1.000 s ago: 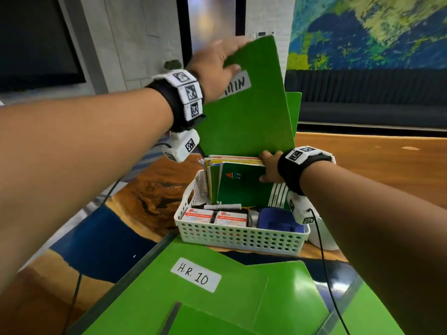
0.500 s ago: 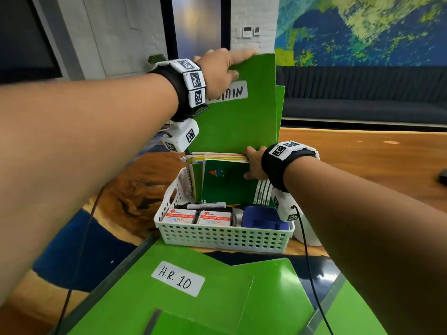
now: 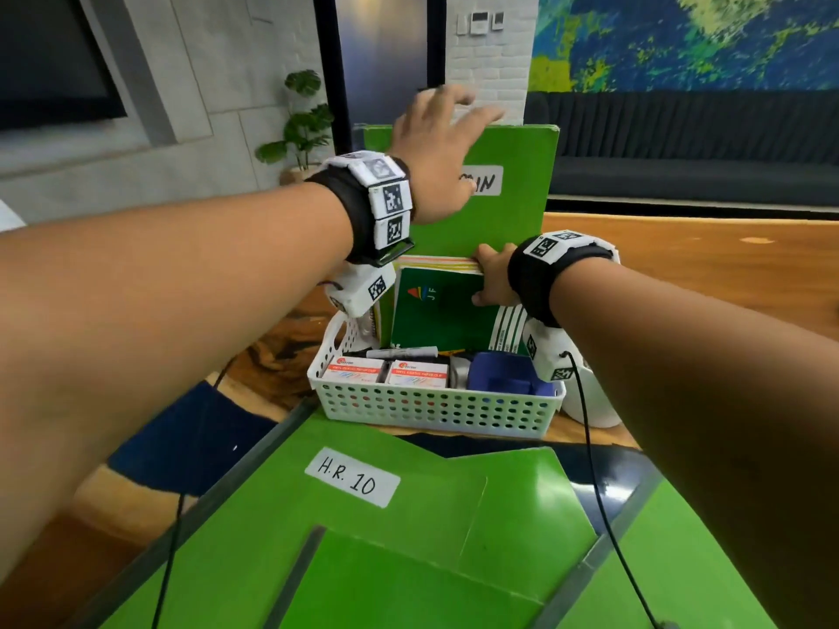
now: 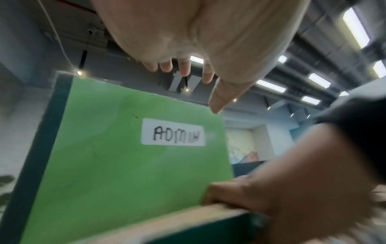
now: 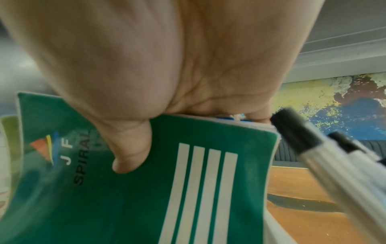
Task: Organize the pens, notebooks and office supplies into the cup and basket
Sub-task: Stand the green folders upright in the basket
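Note:
A white perforated basket (image 3: 431, 410) stands on the table. A green folder labelled ADMIN (image 3: 499, 220) (image 4: 125, 156) stands upright at its back, behind a stack of notebooks. My left hand (image 3: 447, 124) (image 4: 196, 72) hovers just over the folder's top edge with fingers spread, holding nothing. My right hand (image 3: 492, 283) (image 5: 129, 148) pinches the stack at its right top corner, thumb on the dark green spiral notebook (image 3: 436, 315) (image 5: 125, 198), fingers behind. The white cup (image 3: 590, 401) stands right of the basket, mostly hidden by my right wrist; pens (image 5: 313, 156) stick up beside the notebook.
The basket's front holds two paper clip boxes (image 3: 354, 372), a marker (image 3: 402, 353) and a blue item (image 3: 504, 374). Green folders, one labelled H.R. 10 (image 3: 363, 515), lie in a tray at the near edge. Bare wooden table (image 3: 703, 274) stretches to the right.
The ADMIN folder has dropped lower and straightened upright behind the notebooks. My left hand has let go of its top edge and lifted, fingers spread. The right hand stays on the notebooks.

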`<state>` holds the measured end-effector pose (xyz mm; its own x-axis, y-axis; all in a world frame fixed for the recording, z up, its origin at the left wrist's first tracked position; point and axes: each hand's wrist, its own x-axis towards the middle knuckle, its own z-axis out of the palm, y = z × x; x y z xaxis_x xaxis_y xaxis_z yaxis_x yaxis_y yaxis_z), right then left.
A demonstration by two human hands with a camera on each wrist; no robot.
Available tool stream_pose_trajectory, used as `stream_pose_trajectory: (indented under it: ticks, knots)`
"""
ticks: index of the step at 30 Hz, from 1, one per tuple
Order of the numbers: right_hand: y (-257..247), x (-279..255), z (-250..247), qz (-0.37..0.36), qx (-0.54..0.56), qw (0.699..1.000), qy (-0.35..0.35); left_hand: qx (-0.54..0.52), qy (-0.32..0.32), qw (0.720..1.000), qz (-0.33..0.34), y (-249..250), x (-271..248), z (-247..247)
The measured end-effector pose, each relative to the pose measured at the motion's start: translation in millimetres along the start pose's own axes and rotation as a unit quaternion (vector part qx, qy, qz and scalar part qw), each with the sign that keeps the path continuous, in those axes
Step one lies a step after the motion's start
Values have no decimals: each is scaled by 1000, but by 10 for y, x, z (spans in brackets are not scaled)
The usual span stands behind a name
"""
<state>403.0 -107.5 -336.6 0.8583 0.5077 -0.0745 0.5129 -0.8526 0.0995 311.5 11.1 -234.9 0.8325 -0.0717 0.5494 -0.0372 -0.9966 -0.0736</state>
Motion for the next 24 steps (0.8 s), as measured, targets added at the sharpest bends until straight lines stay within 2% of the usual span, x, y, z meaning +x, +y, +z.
stream_pose_trajectory:
  ticks: [1,3,6,9,11,13,15,19,24]
  knots:
    - [6,5,-8,-4,-2,1000,9,-65,21,998,3,7,-187,-54]
    - [-3,-37,0,-13,1,1000,10,-172,-19,985,1,53,-652,-161]
    - [-22,-82,-4,-19,22,1000,11,-155,-183,971,14,132,-1363,-309]
    - [-36,-109,-4,-16,39,999,19,-99,-386,916,39,148,-2033,-300]
    - [-45,-148,-14,-14,40,999,21,-76,-458,883,67,165,-2413,-261]
    - [-58,-192,-32,-14,38,999,28,-62,-499,858,101,207,-2699,-249]
    - [-86,-229,-49,-18,35,999,29,-63,-524,843,103,256,-2885,-241]
    - [-132,-300,-68,-15,46,999,17,-70,-517,849,90,318,-3007,-178]
    - [-126,-308,-75,-20,49,998,20,-141,-551,821,36,149,-2807,-240]
